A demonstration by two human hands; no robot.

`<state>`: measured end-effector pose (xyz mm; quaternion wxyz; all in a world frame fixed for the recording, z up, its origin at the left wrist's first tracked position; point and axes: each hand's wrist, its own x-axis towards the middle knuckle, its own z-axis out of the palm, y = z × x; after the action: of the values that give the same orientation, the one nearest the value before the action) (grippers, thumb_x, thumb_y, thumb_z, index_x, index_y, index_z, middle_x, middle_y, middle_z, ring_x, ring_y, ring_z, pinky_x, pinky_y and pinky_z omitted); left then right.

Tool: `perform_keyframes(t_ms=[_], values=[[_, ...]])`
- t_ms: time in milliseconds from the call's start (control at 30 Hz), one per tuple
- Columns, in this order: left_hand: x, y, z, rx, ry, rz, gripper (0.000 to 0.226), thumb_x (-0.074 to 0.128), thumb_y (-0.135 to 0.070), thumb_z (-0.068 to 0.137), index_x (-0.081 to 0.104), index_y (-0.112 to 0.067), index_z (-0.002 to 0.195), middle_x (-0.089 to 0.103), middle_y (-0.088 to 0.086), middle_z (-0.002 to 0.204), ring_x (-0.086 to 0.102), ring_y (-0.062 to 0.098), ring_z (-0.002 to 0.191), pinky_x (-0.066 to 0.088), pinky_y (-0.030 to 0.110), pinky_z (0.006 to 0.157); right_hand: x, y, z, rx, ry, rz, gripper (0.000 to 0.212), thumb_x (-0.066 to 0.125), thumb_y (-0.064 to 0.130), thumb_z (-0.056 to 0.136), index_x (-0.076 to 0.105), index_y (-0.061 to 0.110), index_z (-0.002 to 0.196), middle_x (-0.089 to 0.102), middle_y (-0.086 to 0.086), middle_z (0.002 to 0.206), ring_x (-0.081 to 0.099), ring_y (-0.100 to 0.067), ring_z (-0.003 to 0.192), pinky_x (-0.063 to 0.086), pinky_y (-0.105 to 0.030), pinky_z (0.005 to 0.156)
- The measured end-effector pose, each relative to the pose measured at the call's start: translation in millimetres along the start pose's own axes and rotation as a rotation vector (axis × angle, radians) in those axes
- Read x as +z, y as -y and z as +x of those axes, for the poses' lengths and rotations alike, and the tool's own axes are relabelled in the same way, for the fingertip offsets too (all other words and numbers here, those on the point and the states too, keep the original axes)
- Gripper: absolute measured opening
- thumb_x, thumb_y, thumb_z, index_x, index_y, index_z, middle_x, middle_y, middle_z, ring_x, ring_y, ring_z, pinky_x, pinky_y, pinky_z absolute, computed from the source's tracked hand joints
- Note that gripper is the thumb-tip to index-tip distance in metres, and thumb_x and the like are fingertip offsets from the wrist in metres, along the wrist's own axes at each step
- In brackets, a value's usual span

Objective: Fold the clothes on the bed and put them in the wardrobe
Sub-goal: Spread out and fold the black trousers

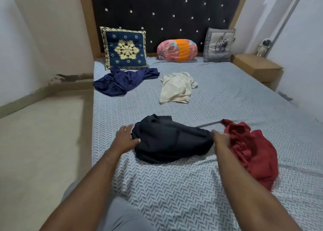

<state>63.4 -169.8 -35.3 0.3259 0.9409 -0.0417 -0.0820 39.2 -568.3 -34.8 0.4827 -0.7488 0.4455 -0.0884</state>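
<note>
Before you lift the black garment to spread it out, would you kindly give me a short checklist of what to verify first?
1. Left hand holds the left edge of the black garment, thumb over the fabric: ok.
2. Right hand grips the garment's right end, fingers curled round it: ok.
3. Black garment free of the red garment: cannot tell; they lie close together and the right hand hides where they meet.
4. Black garment lying flat, ready to fold: not ok; it is bunched.
5. Bare sheet on the near side to spread it on: ok.
</note>
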Motion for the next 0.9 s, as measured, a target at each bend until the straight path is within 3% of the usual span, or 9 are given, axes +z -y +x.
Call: perform_keyframes(t_ms=[100, 200, 300, 367, 433, 500, 667, 800, 900], values=[[25.7, 8.4, -0.1, -0.028, 0.23, 0.053, 0.102, 0.066, -0.054, 0.072, 0.019, -0.02, 0.155, 0.029, 0.017, 0.154, 0.03, 0.031, 0.141, 0.029, 0.037, 0.115, 22.6, -15.3, -22.0, -0.162, 0.05, -0.098, 0.054, 0.076, 0.033, 0.074, 0.059, 0.001, 0.114, 0.065, -0.012, 0.103, 0.063, -0.031, 0.101, 0.044, -0.031, 0.079], [39.3, 2.0, -1.2, -0.007, 0.375, 0.016, 0.091, 0.069, -0.028, 0.087, 0.011, -0.021, 0.156, 0.029, 0.011, 0.156, 0.033, 0.027, 0.141, 0.031, 0.031, 0.111, 53.9, -3.9, -49.2, -0.434, 0.302, -0.243, 0.057, 0.079, 0.031, 0.079, 0.054, 0.01, 0.125, 0.057, 0.0, 0.112, 0.056, -0.018, 0.107, 0.043, -0.029, 0.087], [47.8, -2.8, -6.4, 0.024, 0.406, 0.052, 0.075, 0.066, -0.025, 0.09, 0.027, -0.016, 0.153, 0.037, 0.009, 0.153, 0.038, 0.025, 0.138, 0.033, 0.029, 0.108, 95.7, 8.6, -59.3, -0.614, 0.477, -0.473, 0.082, 0.081, 0.043, 0.072, 0.045, 0.019, 0.141, 0.051, -0.006, 0.138, 0.046, -0.024, 0.128, 0.04, -0.038, 0.108], [54.4, 0.5, -9.5, 0.018, 0.382, 0.106, 0.063, 0.063, -0.027, 0.092, 0.037, -0.011, 0.148, 0.042, 0.01, 0.149, 0.041, 0.025, 0.135, 0.034, 0.03, 0.108, 117.9, 13.6, -69.0, -0.638, 0.573, -0.625, 0.096, 0.078, 0.043, 0.077, 0.025, 0.022, 0.154, 0.029, -0.008, 0.156, 0.028, -0.03, 0.142, 0.027, -0.039, 0.117], [59.2, 2.7, -12.3, -0.005, 0.347, 0.077, 0.054, 0.062, -0.026, 0.093, 0.046, -0.01, 0.142, 0.05, 0.009, 0.143, 0.047, 0.024, 0.131, 0.039, 0.03, 0.106, 135.9, 16.9, -72.7, -0.61, 0.604, -0.691, 0.097, 0.07, 0.039, 0.087, 0.006, 0.024, 0.158, 0.012, -0.006, 0.163, 0.019, -0.032, 0.146, 0.023, -0.041, 0.118], [63.6, 0.4, -17.0, -0.014, 0.35, -0.055, 0.041, 0.065, -0.02, 0.091, 0.058, -0.012, 0.131, 0.06, 0.005, 0.131, 0.056, 0.02, 0.122, 0.045, 0.032, 0.102, 148.8, 16.4, -71.1, -0.62, 0.597, -0.767, 0.093, 0.064, 0.03, 0.092, -0.001, 0.024, 0.158, 0.019, -0.008, 0.16, 0.025, -0.035, 0.143, 0.029, -0.042, 0.115], [68.4, 0.5, -29.0, -0.017, 0.542, -0.293, 0.027, 0.07, -0.016, 0.087, 0.069, -0.018, 0.113, 0.07, -0.001, 0.107, 0.066, 0.012, 0.1, 0.053, 0.025, 0.084, 145.8, 22.7, -67.8, -0.847, 0.558, -0.887, 0.062, 0.058, 0.015, 0.088, 0.039, 0.019, 0.147, 0.053, -0.009, 0.136, 0.045, -0.032, 0.125, 0.04, -0.039, 0.105], [63.5, 7.0, -23.5, -0.03, 0.277, -0.191, 0.023, 0.068, -0.013, 0.086, 0.068, -0.015, 0.109, 0.069, 0.001, 0.103, 0.064, 0.017, 0.099, 0.05, 0.029, 0.088, 110.8, 24.0, -55.9, -0.911, 0.578, -0.672, 0.033, 0.065, 0.015, 0.085, 0.07, 0.015, 0.118, 0.069, -0.008, 0.108, 0.062, -0.024, 0.103, 0.042, -0.024, 0.087], [58.2, 8.8, -15.5, 0.003, 0.151, -0.139, 0.037, 0.067, -0.014, 0.084, 0.058, -0.019, 0.12, 0.064, 0.006, 0.112, 0.062, 0.023, 0.106, 0.046, 0.028, 0.087, 74.2, 21.7, -42.2, -0.858, 0.524, -0.448, 0.015, 0.072, 0.014, 0.086, 0.076, 0.012, 0.1, 0.069, -0.003, 0.089, 0.064, -0.016, 0.085, 0.041, -0.01, 0.072]])
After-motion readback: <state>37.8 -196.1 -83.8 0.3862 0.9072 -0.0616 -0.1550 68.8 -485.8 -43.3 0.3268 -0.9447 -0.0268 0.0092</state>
